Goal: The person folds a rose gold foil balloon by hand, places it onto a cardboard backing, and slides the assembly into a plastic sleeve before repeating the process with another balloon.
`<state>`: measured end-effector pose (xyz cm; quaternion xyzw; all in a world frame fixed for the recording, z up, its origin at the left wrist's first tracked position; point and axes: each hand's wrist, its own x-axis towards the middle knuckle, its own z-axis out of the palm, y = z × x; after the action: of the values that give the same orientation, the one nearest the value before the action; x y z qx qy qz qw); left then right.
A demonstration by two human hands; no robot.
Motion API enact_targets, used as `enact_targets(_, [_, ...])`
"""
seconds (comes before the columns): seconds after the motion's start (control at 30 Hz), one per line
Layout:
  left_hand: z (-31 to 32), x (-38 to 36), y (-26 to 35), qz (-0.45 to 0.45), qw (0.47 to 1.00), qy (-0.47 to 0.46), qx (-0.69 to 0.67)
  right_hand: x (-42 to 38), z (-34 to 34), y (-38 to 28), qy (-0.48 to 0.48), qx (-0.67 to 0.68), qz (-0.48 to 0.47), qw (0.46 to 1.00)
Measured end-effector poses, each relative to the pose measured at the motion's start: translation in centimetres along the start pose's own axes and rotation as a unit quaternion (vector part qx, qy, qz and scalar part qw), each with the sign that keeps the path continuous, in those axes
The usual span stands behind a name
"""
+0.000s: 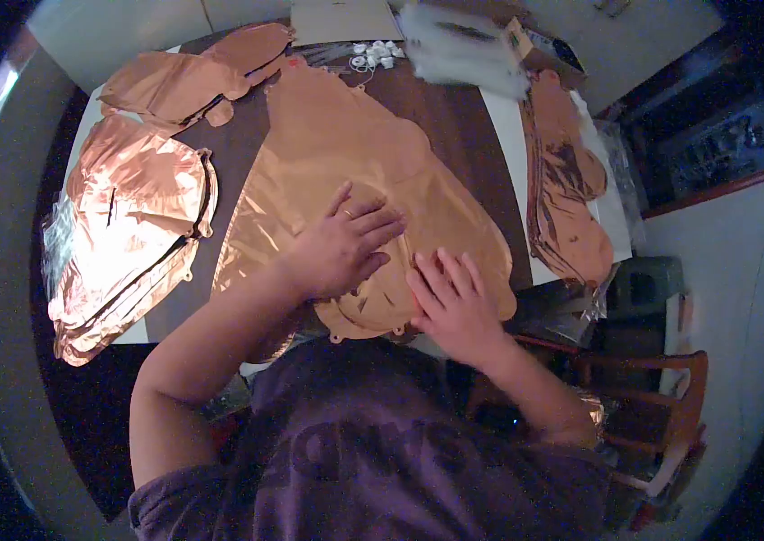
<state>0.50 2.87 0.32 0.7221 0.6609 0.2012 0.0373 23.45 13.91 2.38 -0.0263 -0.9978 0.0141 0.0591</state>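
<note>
A large flat copper-coloured foil sheet (382, 144) with small tabs along its edge lies on the dark table in front of me. My left hand (341, 243) rests on the middle of the foil, fingers apart and pointing right, a ring on one finger. Lower and to the right, my right hand (456, 307) lies on the foil near its front edge with its fingers spread. Neither hand grips anything that I can see. Between the hands the foil shows creases and small dark marks.
Folded shiny foil pieces (143, 180) lie at the left, another (170, 86) behind them, and one (567, 180) at the right. White small parts (377, 56), clear plastic bags (463, 50) and a cardboard box (544, 45) are at the back. A wooden chair (639, 397) stands lower right.
</note>
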Motion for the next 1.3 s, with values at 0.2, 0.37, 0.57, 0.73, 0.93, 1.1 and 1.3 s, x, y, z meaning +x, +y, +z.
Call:
enact_targets(0.2, [0.0,-0.1,-0.1,0.008,1.0,0.007,-0.023,-2.1,0.1,-0.7,0.015,-0.006,-0.038,0.999])
enact_targets(0.37, [-0.2,-0.1,-0.3,0.006,0.999,0.004,-0.046,-1.6,-0.3,-0.1,0.025,-0.014,-0.077,0.997])
enact_targets(0.57, [-1.0,-0.5,-1.2,-0.017,0.983,0.056,-0.172,-0.7,-1.3,0.4,0.011,0.008,-0.098,0.995])
enact_targets(0.73, [-3.1,-0.9,-0.5,-0.11,0.993,0.032,-0.029,-0.2,-1.9,0.4,0.004,0.014,-0.106,0.994])
enact_targets(0.93, [-1.0,-1.8,-1.3,-0.109,0.993,0.047,-0.006,3.5,-4.2,4.0,-0.02,0.237,-0.056,0.97])
enact_targets(1.1, [-1.2,-1.8,-1.4,-0.107,0.993,0.041,-0.011,12.0,-0.8,10.4,0.133,0.266,0.215,0.93])
enact_targets(1.3, [-1.3,-1.9,-1.3,-0.107,0.993,0.043,-0.006,18.8,-0.6,12.2,-0.059,0.149,0.297,0.941])
